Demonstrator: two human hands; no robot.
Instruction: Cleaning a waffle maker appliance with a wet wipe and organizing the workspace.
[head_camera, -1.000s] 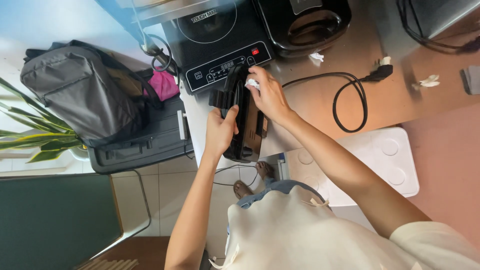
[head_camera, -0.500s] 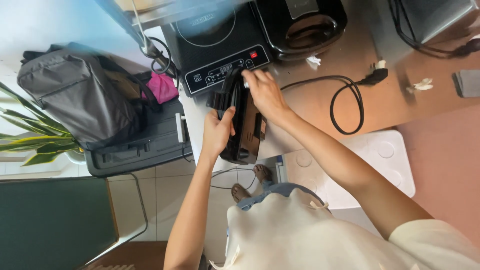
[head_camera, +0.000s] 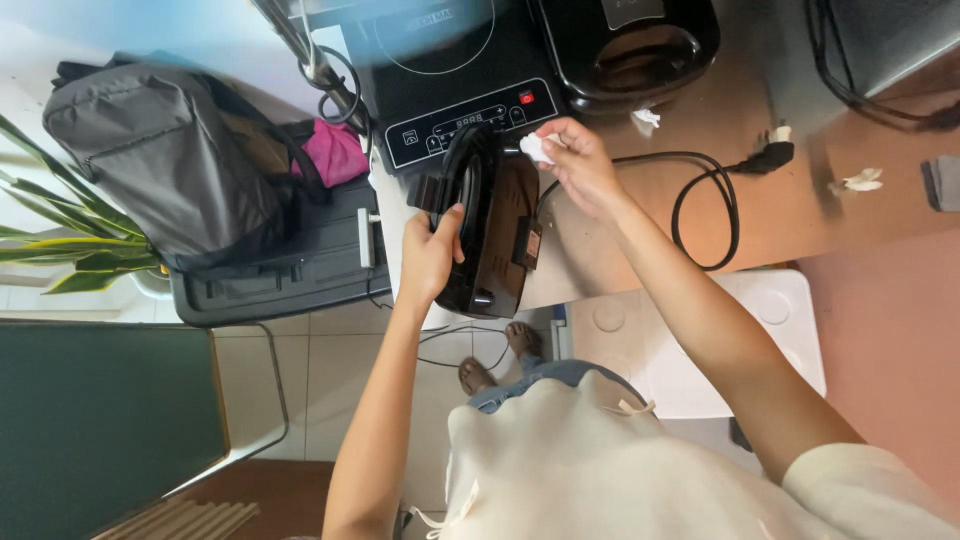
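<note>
The person wears a cream short-sleeved top (head_camera: 600, 470) with drawstring ties, blue denim (head_camera: 530, 375) below, and dark sandals (head_camera: 478, 375).

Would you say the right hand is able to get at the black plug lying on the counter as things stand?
Probably yes. The plug lies in the open on the counter, with nothing between it and the right hand. But that hand already pinches a white wad, so gripping may be awkward.

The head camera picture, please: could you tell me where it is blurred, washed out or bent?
Head view: sharp on the left hand gripping the black appliance and on the right hand pinching a white wad; the top-left corner is blown out pale blue; a soft smear crosses the induction cooktop; the counter edge bows from wide-angle distortion.
</note>
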